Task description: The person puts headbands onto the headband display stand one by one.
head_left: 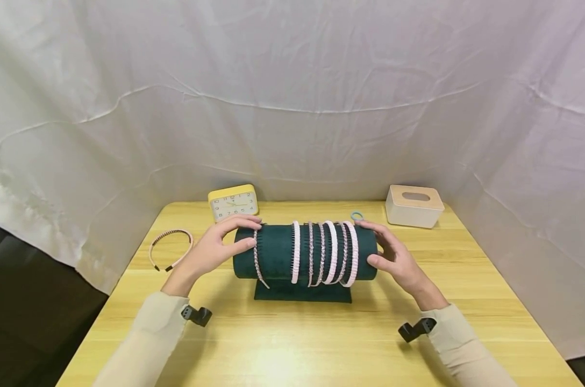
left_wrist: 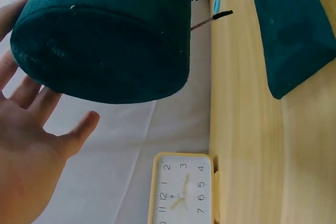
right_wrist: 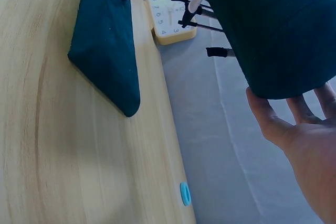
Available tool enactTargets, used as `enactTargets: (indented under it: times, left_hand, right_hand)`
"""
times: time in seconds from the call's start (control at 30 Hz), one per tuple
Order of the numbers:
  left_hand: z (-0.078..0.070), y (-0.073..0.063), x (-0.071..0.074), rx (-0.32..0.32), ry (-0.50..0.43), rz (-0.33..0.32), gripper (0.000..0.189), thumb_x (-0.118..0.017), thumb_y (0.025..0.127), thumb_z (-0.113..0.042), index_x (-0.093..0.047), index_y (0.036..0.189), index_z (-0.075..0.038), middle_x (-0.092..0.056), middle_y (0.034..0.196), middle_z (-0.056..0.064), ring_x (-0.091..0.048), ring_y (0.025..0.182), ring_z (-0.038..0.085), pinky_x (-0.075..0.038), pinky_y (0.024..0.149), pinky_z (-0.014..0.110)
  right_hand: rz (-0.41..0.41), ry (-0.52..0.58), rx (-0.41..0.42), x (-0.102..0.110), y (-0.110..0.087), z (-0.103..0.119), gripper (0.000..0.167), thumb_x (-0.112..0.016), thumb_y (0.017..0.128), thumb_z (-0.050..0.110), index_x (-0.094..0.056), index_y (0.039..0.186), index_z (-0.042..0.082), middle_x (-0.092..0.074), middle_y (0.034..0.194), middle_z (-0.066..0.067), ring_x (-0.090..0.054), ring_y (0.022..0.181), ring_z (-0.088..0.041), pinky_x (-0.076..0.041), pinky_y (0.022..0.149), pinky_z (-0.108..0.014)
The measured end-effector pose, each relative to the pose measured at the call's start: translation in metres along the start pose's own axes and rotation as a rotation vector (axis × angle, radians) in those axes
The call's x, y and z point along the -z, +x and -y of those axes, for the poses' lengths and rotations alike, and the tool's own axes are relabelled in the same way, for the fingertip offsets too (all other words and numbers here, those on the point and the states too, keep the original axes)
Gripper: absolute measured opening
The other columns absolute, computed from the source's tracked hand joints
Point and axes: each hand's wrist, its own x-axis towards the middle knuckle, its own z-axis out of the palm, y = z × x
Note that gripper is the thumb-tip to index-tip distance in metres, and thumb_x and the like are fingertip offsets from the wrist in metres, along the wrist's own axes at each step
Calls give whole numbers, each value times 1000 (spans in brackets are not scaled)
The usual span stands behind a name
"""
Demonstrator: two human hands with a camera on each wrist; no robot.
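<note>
A dark green velvet roll [head_left: 275, 250] on a flat base [head_left: 302, 293] lies crosswise before me, with several pink, white and braided headbands around it. My left hand [head_left: 217, 247] holds its left end, thumb in front and fingers over the top, right beside a thin braided headband [head_left: 257, 260]. In the left wrist view one outer finger [left_wrist: 84, 129] stands clear of the roll. The right end is held by my right hand [head_left: 394, 258], thumb in front and other fingers over the top. Dark headband tips [right_wrist: 218, 52] jut out behind the roll.
A loose braided headband [head_left: 192, 242] lies on the wooden table [head_left: 283, 344] at the left. Along the back stand a yellow clock [head_left: 234, 204] and a white tissue box [head_left: 411, 212] with a wooden lid. A small blue ring [head_left: 357, 215] lies behind the roll.
</note>
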Motion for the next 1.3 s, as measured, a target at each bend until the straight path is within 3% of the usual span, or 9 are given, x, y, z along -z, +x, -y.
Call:
enactTargets:
  times: [0.23, 0.4, 0.63, 0.83, 1.07, 1.3]
  left_hand:
    - [-11, 16, -2, 5, 38, 60, 26, -81, 101, -27, -77, 126, -32, -68, 146, -9, -55, 146, 17, -36, 127, 54]
    - [-18, 25, -4, -11, 84, 113, 26, -81, 101, -31, -76, 127, -32, -69, 145, -10, -60, 141, 17, -42, 123, 53]
    - [-24, 33, -8, -29, 137, 143, 26, -81, 101, -33, -77, 126, -32, -70, 143, -10, -62, 138, 17, -45, 122, 51]
    - [-28, 38, -10, -41, 163, 152, 24, -83, 100, -35, -78, 123, -33, -71, 138, -11, -63, 134, 15, -46, 121, 50]
    - [-29, 41, -14, -98, 173, 160, 26, -84, 99, -30, -78, 124, -27, -73, 137, -6, -65, 132, 16, -48, 119, 48]
    - [-25, 37, -12, -87, 129, 135, 30, -81, 101, -28, -76, 131, -27, -68, 148, 0, -61, 140, 20, -46, 121, 54]
  right_hand:
    - [0, 14, 2, -2, 0, 3, 67, -59, 103, -4, -37, 166, 5, -33, 175, -15, -46, 149, -19, -50, 111, -28]
    - [0, 13, -1, -3, 1, 5, 68, -60, 103, -3, -37, 167, 5, -36, 174, -6, -46, 149, -18, -50, 112, -28]
    - [-4, 11, -6, -3, 1, 4, 68, -59, 103, -3, -38, 167, 7, -34, 175, -14, -47, 149, -19, -50, 111, -28]
    - [-7, 11, 1, -2, 1, 1, 67, -59, 103, -4, -38, 166, 6, -34, 175, -14, -47, 149, -19, -50, 111, -27]
    - [-7, 14, -5, -3, 0, 4, 68, -59, 103, -3, -38, 167, 6, -33, 174, -17, -46, 149, -19, -50, 112, -28]
    - [-11, 8, -4, -4, 0, 5, 68, -59, 103, -3, -37, 166, 6, -30, 174, -23, -46, 149, -19, -49, 112, -28]
